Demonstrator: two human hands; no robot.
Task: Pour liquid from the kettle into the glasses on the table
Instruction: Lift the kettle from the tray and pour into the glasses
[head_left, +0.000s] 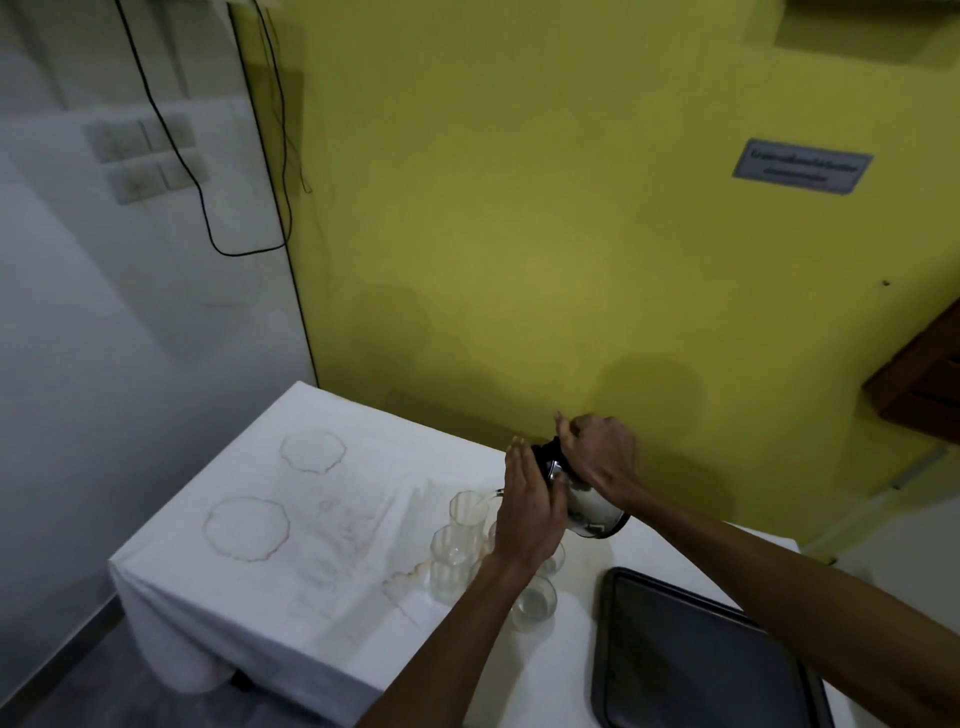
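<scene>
A steel kettle (589, 506) with a black lid is tipped to the left above a cluster of clear glasses. Its spout reaches over the far tall glass (467, 512). My right hand (597, 452) grips the kettle's handle from above. My left hand (530, 506) lies flat against the lid side of the kettle, fingers together. A second tall glass (451, 564) stands nearer, and a short glass (535, 603) with a little clear liquid stands nearest. My left forearm hides other glasses in the cluster.
The table's white cloth (270, 597) carries brown ring stains at the left. A dark tray (691, 660) lies at the right front. A yellow wall stands right behind the table, and black cables hang at the upper left.
</scene>
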